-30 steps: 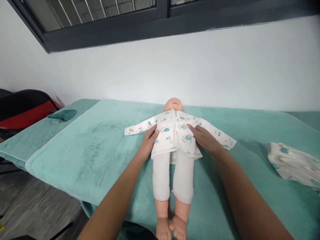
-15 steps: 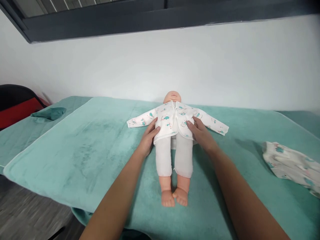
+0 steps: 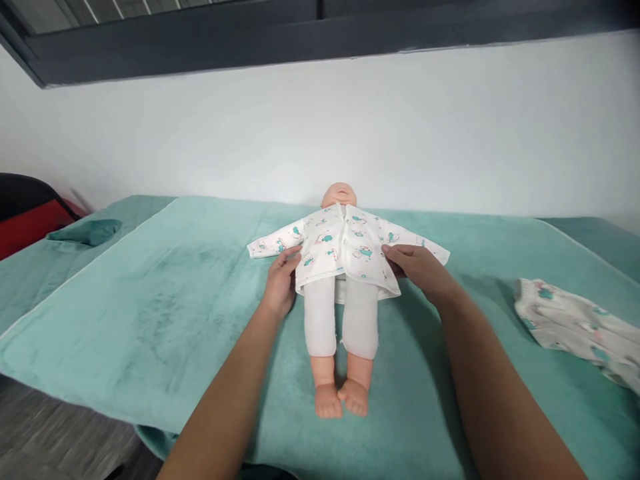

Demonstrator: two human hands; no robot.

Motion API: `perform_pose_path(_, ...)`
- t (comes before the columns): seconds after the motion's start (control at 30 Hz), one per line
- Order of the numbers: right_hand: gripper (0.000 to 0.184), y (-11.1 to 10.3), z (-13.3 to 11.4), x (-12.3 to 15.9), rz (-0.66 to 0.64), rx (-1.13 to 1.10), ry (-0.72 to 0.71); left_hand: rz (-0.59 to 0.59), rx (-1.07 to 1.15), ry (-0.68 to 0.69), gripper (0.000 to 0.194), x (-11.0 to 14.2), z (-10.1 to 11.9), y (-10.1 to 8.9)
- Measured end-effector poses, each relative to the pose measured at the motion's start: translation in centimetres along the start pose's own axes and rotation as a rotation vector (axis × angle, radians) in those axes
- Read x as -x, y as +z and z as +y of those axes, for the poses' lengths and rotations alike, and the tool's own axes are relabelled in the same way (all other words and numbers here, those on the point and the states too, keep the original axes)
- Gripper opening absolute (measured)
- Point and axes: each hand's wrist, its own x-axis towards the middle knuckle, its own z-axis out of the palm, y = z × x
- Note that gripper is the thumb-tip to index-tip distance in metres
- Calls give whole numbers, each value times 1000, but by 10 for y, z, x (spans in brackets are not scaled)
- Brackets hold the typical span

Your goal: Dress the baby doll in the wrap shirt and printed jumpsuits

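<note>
A baby doll (image 3: 339, 195) lies on its back with its head toward the wall and its bare feet toward me. It wears a white baby jacket (image 3: 327, 243) printed with green and pink figures, sleeves spread out to both sides. White cloth covers its legs below the jacket hem. My left hand (image 3: 281, 281) is closed on the jacket's left side edge, just under the sleeve. On the other side, my right hand (image 3: 417, 268) pinches the jacket's side between thumb and fingers, which are partly hidden.
A green padded cover (image 3: 165, 300) lies under the doll. To the right rests a crumpled printed white garment (image 3: 575, 320). A red and black item (image 3: 30, 223) stands at the far left. Behind are a white wall (image 3: 225, 140) and a dark window frame (image 3: 210, 47).
My right hand has shifted outward, drawing the jacket's right side out from the doll. My left hand has slid slightly outward to the jacket's left edge. The whole view has shifted a little.
</note>
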Motion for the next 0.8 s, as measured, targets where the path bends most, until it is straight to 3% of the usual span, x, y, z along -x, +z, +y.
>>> perform_pose_path(0.17,40,-25,21,-8,423,531,258,44,155,1,42,1,6,-3)
perform_pose_path(0.3,69,-45,44,-5,511,685,424,3,182,13,39,1,8,-4)
perform_pose_path(0.4,70,-53,64,-8,474,693,438,-37,89,-13,35,1,6,-3)
perform_pose_path(0.5,52,-59,85,-23,439,638,391,-65,14,-2,32,1,4,0)
perform_pose_path(0.63,31,-69,105,-48,558,569,246,-82,-72,32,32,0,0,1)
perform_pose_path(0.8,29,-84,121,-73,643,554,186,-96,-69,27,29,-1,-2,-1)
